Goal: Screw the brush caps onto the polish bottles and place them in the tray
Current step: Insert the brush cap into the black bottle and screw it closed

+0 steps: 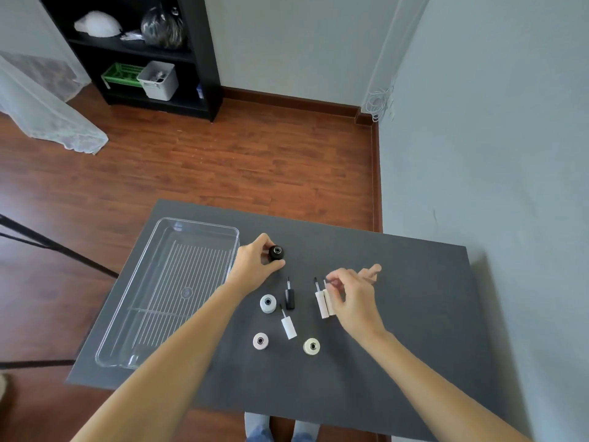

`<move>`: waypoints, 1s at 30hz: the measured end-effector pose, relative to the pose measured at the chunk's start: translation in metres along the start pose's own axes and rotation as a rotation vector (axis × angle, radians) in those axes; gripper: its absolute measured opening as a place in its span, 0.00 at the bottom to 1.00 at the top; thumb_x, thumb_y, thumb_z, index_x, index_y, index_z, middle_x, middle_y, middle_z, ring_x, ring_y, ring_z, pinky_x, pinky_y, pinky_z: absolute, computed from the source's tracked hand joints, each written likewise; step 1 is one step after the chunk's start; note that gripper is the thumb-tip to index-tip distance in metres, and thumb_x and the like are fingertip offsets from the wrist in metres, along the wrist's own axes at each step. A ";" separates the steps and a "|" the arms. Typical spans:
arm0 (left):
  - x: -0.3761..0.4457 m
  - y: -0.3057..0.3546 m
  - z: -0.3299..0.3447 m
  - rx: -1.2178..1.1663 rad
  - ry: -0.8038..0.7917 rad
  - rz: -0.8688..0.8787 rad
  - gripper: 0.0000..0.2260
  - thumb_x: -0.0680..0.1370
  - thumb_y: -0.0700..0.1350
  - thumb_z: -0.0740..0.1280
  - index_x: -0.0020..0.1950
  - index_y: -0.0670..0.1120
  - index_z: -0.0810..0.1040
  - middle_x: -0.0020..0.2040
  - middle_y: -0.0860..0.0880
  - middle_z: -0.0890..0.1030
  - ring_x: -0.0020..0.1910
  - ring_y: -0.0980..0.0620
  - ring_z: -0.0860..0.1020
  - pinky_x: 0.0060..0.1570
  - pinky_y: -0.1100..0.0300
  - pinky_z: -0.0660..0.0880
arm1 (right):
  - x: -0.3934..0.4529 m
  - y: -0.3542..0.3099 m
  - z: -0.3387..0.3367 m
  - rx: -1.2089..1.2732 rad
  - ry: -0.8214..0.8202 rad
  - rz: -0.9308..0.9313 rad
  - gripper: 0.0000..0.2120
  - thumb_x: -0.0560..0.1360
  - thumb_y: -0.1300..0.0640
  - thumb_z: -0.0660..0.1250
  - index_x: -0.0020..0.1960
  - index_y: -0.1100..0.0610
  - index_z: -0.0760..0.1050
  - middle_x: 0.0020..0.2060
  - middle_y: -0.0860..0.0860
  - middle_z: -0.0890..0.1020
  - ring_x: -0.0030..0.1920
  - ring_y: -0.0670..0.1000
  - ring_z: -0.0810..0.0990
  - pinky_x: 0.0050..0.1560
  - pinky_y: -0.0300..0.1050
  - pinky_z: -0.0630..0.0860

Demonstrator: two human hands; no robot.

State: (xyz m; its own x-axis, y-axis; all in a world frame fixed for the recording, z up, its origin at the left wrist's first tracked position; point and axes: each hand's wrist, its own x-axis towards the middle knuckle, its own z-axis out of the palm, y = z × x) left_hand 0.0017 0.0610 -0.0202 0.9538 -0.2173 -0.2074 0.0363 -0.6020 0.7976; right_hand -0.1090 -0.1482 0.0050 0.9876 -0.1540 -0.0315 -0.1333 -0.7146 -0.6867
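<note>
My left hand (255, 266) grips an uncapped black polish bottle (276, 252) standing on the dark table, just right of the clear tray (229, 232). My right hand (352, 298) hovers over two pale brush caps (324, 303) lying side by side, fingertips near their brush ends; whether it touches them is unclear. A black brush cap (289, 296) and a white brush cap (288, 327) lie between the hands. Three open bottles stand nearby: pale blue (268, 303), pink (260, 341) and cream (311, 346). The tray holds nothing.
The dark table (414, 314) stands near a grey wall on the right. Beyond it are a wooden floor and a black shelf (204, 59) with bins. A black stand leg (57, 247) crosses at the left. My knees (280, 430) show under the table's front edge.
</note>
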 end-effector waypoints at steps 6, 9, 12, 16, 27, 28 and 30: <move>-0.029 -0.014 -0.045 -0.053 0.163 -0.067 0.13 0.70 0.43 0.77 0.45 0.44 0.74 0.43 0.51 0.84 0.43 0.49 0.84 0.48 0.57 0.79 | 0.022 -0.055 0.072 -0.269 -0.361 0.155 0.13 0.80 0.51 0.61 0.45 0.61 0.73 0.46 0.58 0.82 0.46 0.58 0.79 0.41 0.47 0.73; -0.039 0.008 -0.060 -0.094 0.196 -0.004 0.13 0.69 0.45 0.78 0.45 0.46 0.75 0.43 0.53 0.84 0.41 0.57 0.83 0.43 0.69 0.78 | 0.030 -0.074 0.069 -0.322 -0.314 0.170 0.14 0.77 0.47 0.64 0.41 0.57 0.68 0.45 0.56 0.82 0.45 0.58 0.81 0.37 0.44 0.67; -0.041 0.018 -0.056 -0.148 0.195 0.006 0.13 0.69 0.45 0.79 0.44 0.49 0.75 0.40 0.58 0.82 0.35 0.65 0.80 0.37 0.77 0.72 | 0.035 -0.068 0.065 -0.364 -0.324 0.218 0.11 0.77 0.51 0.65 0.42 0.57 0.69 0.45 0.55 0.82 0.46 0.58 0.82 0.36 0.44 0.67; -0.050 0.022 -0.050 -0.210 0.211 -0.013 0.12 0.68 0.47 0.79 0.44 0.52 0.77 0.39 0.60 0.82 0.34 0.67 0.80 0.37 0.78 0.71 | 0.036 -0.056 0.058 -0.224 -0.299 0.298 0.09 0.78 0.55 0.61 0.46 0.61 0.70 0.45 0.58 0.79 0.46 0.61 0.78 0.40 0.45 0.68; -0.069 0.091 -0.063 -0.367 0.190 0.080 0.10 0.68 0.49 0.79 0.44 0.57 0.81 0.40 0.58 0.85 0.36 0.63 0.82 0.38 0.76 0.73 | 0.021 -0.092 -0.085 0.446 0.033 0.139 0.03 0.73 0.55 0.73 0.41 0.52 0.81 0.30 0.49 0.83 0.32 0.51 0.80 0.42 0.50 0.78; -0.070 0.102 -0.064 -0.375 0.183 0.108 0.10 0.68 0.49 0.79 0.44 0.57 0.82 0.40 0.58 0.85 0.37 0.63 0.82 0.39 0.76 0.73 | 0.020 -0.099 -0.100 0.523 0.052 0.125 0.03 0.72 0.55 0.73 0.41 0.53 0.82 0.28 0.49 0.80 0.31 0.51 0.77 0.40 0.48 0.76; -0.072 0.127 -0.067 -0.374 0.169 0.169 0.09 0.68 0.49 0.79 0.45 0.58 0.82 0.40 0.58 0.86 0.38 0.63 0.82 0.40 0.76 0.72 | 0.020 -0.114 -0.128 0.678 0.073 0.108 0.03 0.72 0.55 0.73 0.41 0.55 0.83 0.28 0.51 0.76 0.31 0.50 0.72 0.40 0.47 0.71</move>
State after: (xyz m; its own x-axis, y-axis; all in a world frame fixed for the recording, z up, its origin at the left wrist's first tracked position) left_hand -0.0428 0.0518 0.1336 0.9898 -0.1415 0.0145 -0.0489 -0.2428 0.9689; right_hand -0.0844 -0.1575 0.1758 0.9605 -0.2624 -0.0924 -0.1255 -0.1123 -0.9857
